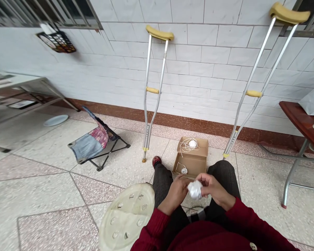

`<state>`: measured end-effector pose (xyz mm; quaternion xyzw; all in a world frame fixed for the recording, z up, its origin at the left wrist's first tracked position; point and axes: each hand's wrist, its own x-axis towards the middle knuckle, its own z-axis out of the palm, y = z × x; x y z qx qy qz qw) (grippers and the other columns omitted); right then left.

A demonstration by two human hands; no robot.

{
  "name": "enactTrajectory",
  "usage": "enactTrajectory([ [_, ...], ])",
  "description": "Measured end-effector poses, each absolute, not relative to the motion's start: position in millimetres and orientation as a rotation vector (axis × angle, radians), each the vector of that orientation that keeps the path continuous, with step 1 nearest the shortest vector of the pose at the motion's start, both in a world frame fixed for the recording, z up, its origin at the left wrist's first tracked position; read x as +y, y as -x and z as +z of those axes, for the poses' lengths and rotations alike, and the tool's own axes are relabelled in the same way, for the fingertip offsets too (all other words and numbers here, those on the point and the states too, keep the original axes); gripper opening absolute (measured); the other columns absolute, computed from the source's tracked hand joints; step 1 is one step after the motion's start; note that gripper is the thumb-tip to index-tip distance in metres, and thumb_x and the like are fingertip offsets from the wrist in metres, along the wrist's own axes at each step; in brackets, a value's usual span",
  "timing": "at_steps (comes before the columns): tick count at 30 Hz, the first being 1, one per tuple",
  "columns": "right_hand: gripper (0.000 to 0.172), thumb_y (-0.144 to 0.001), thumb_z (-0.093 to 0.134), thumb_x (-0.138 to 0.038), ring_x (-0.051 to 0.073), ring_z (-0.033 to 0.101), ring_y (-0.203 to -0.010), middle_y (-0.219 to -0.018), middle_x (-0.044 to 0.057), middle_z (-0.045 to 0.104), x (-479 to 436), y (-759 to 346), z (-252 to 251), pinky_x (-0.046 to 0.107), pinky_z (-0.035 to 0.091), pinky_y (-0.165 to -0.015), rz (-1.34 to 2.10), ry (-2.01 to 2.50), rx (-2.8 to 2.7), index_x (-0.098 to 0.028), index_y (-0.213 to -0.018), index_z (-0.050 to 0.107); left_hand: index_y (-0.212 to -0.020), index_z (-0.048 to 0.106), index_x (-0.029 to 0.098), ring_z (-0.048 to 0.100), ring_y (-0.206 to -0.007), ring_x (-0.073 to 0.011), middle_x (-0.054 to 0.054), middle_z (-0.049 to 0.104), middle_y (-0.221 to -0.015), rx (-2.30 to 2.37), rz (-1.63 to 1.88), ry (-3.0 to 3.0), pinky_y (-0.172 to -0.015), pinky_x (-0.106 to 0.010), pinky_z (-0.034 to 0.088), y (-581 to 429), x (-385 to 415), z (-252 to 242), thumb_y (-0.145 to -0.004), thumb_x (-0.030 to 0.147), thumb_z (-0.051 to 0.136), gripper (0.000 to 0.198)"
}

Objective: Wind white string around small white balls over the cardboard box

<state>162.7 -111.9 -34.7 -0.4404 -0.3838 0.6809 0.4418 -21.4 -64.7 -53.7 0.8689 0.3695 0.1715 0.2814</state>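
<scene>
I sit with my knees apart, both hands together over my lap. A small white ball of string (pixel 195 189) is held between my left hand (pixel 176 193) and my right hand (pixel 215 190), fingers of both curled round it. Just beyond my knees an open cardboard box (pixel 191 161) lies on the floor, with loose white string and a white round spool (pixel 192 143) in its lid and a smaller white coil (pixel 184 170) in its base.
Two aluminium crutches (pixel 154 94) (pixel 253 92) lean on the tiled wall. A folding fabric stool (pixel 95 143) stands to the left, a pale round plastic stool top (pixel 127 218) by my left knee, a red-topped table (pixel 300 120) at the right, a plate (pixel 55 120) far left.
</scene>
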Motion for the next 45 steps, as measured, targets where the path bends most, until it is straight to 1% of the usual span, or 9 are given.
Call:
enactTrajectory([
  [8, 0.033, -0.047, 0.069, -0.011, 0.006, 0.042, -0.041, -0.058, -0.008, 0.054, -134.9, -161.4, -74.2, 0.017, 0.029, -0.035, 1.743, 1.31, -1.083, -0.018, -0.076, 0.056, -0.069, 0.063, 0.017, 0.06, -0.085, -0.0183, -0.003, 0.066, -0.074, 0.953, 0.439, -2.71, -0.108, -0.044, 0.028, -4.1, -28.7, -24.1, -0.09, 0.017, 0.05, 0.024],
  [12, 0.019, -0.054, 0.065, -0.019, 0.006, 0.041, -0.037, -0.051, -0.007, 0.052, -113.7, -167.3, -93.4, 0.018, 0.03, -0.035, 1.465, 1.394, -0.804, -0.018, -0.07, 0.054, -0.07, 0.064, 0.016, 0.06, -0.082, -0.02, -0.005, 0.066, -0.074, 0.989, 0.446, -2.794, -0.108, -0.046, 0.028, -24.4, -34.3, -9.5, -0.089, 0.018, 0.051, 0.023],
  [16, 0.018, -0.057, 0.064, -0.021, 0.008, 0.043, -0.037, -0.052, -0.006, 0.054, -96.5, -171.2, -102.6, 0.019, 0.031, -0.035, 1.344, 1.38, -0.672, -0.018, -0.072, 0.053, -0.073, 0.065, 0.016, 0.062, -0.077, -0.0194, -0.005, 0.066, -0.073, 0.989, 0.442, -2.781, -0.106, -0.045, 0.031, -24.9, -59.0, -15.2, -0.089, 0.015, 0.049, 0.023],
  [21, 0.034, -0.061, 0.068, -0.026, 0.008, 0.047, -0.045, -0.066, -0.004, 0.059, -79.8, -171.1, -84.4, 0.02, 0.034, -0.04, 1.357, 1.238, -0.55, -0.018, -0.092, 0.058, -0.076, 0.065, 0.017, 0.062, -0.075, -0.0181, -0.004, 0.067, -0.072, 1.018, 0.437, -2.612, -0.101, -0.042, 0.037, -11.4, -79.2, -41.1, -0.091, 0.015, 0.046, 0.025],
  [25, 0.027, -0.068, 0.068, -0.026, 0.006, 0.047, -0.053, -0.079, -0.001, 0.06, -80.8, -174.6, -50.4, 0.018, 0.031, -0.044, 1.417, 1.096, -0.564, -0.019, -0.094, 0.062, -0.072, 0.063, 0.018, 0.062, -0.07, -0.0146, 0.0, 0.066, -0.068, 1.075, 0.404, -2.391, -0.1, -0.037, 0.039, 3.5, -79.1, -61.6, -0.094, 0.019, 0.043, 0.03],
  [28, 0.025, -0.071, 0.066, -0.024, 0.005, 0.041, -0.049, -0.074, -0.002, 0.057, -100.7, -171.8, -38.4, 0.017, 0.025, -0.041, 1.517, 1.091, -0.696, -0.019, -0.095, 0.063, -0.073, 0.064, 0.018, 0.062, -0.072, -0.0145, -0.001, 0.067, -0.071, 1.075, 0.417, -2.351, -0.099, -0.036, 0.039, 10.2, -69.1, -68.9, -0.094, 0.019, 0.043, 0.03],
  [35, 0.029, -0.058, 0.06, -0.015, 0.005, 0.039, -0.044, -0.067, -0.004, 0.057, -137.5, -153.9, -82.6, 0.018, 0.028, -0.038, 1.669, 1.237, -0.885, -0.017, -0.088, 0.062, -0.075, 0.066, 0.017, 0.06, -0.083, -0.0177, -0.004, 0.068, -0.078, 0.962, 0.336, -2.726, -0.102, -0.04, 0.033, -9.8, -36.2, -46.1, -0.092, 0.019, 0.049, 0.024],
  [40, 0.024, -0.054, 0.059, -0.02, 0.007, 0.043, -0.041, -0.057, -0.005, 0.055, -109.5, -163.2, -110.1, 0.019, 0.032, -0.039, 1.524, 1.374, -0.704, -0.016, -0.078, 0.058, -0.073, 0.066, 0.015, 0.059, -0.081, -0.0201, -0.006, 0.066, -0.075, 0.893, 0.219, -2.905, -0.105, -0.045, 0.029, -32.6, -42.2, -27.6, -0.088, 0.014, 0.051, 0.021],
  [45, 0.029, -0.052, 0.066, -0.021, 0.009, 0.048, -0.046, -0.065, -0.003, 0.059, -76.0, -179.6, -106.5, 0.021, 0.039, -0.042, 1.297, 1.354, -0.586, -0.016, -0.079, 0.057, -0.078, 0.066, 0.016, 0.06, -0.089, -0.0219, -0.007, 0.067, -0.081, 1.024, 0.413, -2.814, -0.106, -0.047, 0.03, -24.3, -66.8, -32.2, -0.088, 0.011, 0.05, 0.02],
])
